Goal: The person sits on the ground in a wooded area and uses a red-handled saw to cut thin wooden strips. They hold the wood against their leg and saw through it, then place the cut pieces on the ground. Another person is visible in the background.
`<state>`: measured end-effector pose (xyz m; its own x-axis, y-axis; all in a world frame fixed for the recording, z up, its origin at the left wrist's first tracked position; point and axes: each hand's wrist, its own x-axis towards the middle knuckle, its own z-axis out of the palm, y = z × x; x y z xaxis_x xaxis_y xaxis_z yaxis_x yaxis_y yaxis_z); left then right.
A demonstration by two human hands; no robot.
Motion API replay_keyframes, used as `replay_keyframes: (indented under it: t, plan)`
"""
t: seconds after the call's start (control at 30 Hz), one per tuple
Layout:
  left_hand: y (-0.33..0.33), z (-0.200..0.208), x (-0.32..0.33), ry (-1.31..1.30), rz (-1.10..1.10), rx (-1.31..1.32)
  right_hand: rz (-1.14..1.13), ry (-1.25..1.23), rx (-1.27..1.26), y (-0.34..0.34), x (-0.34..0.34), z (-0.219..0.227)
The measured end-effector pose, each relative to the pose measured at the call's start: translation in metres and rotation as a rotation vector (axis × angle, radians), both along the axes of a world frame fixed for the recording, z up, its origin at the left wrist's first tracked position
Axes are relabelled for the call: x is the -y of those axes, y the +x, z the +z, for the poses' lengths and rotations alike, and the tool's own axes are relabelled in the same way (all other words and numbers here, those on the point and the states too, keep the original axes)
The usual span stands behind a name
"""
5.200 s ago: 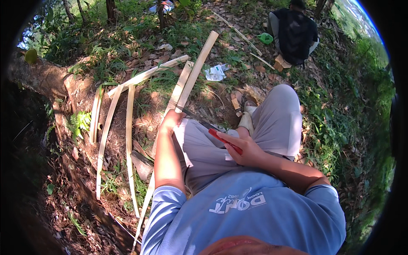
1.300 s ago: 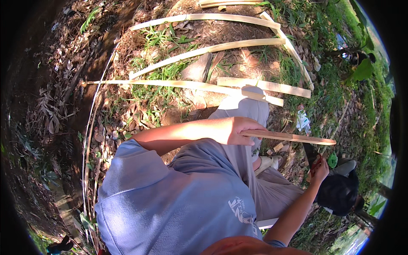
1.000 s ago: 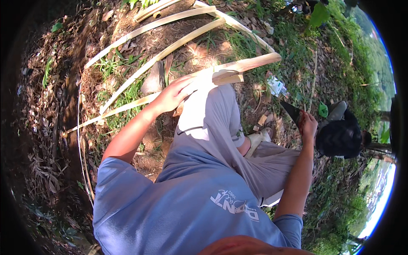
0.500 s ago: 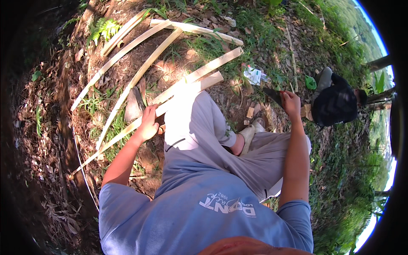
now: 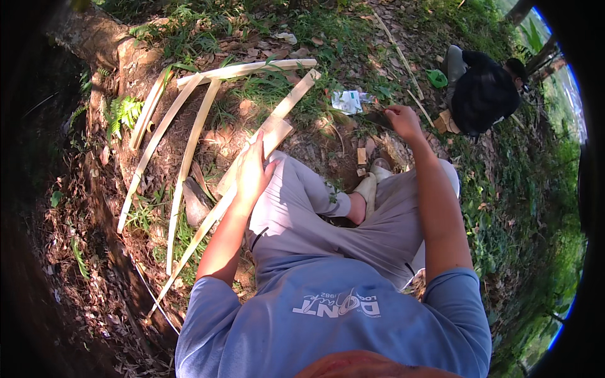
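Observation:
My left hand [image 5: 253, 176] lies along a long pale wooden strip [image 5: 205, 232] beside my left knee, fingers stretched out and thumb apart. The strip's broad end [image 5: 279, 131] shows past my fingertips. Another pale strip [image 5: 296, 94] reaches out beyond it, partly covered where the two overlap. Held out to the front right, my right hand [image 5: 403, 121] is closed on a knife, whose dark blade [image 5: 379, 118] points left above the ground. Its handle is mostly hidden in my fingers.
Several more pale strips [image 5: 192, 173] lie on the leafy ground at left, near a tree trunk [image 5: 94, 41]. A white packet [image 5: 346, 102] and small wood blocks [image 5: 361, 156] are ahead. Another person [image 5: 482, 91] sits at far right, by a green plastic bag [image 5: 437, 78].
My left hand has moved forward and right along the strip, its fingers straightening. My right hand with the knife has shifted left and forward. The whole view has turned somewhat.

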<state>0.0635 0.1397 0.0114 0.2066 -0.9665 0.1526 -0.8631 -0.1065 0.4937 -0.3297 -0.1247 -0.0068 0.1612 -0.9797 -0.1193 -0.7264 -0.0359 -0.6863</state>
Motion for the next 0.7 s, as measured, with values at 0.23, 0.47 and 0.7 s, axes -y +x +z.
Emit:
replay_keyframes:
  t: [0.23,0.47,0.7]
  plan:
    - [0.057,-0.04,-0.001,0.035,-0.081,-0.428,0.02,-0.081,0.027,-0.011,0.009,-0.015]
    - [0.082,-0.069,-0.012,0.202,-0.086,-0.727,0.041,-0.082,-0.012,-0.005,0.016,-0.021]
    - [0.079,-0.07,-0.003,0.225,-0.08,-0.79,0.079,-0.144,0.036,-0.006,0.016,-0.026]
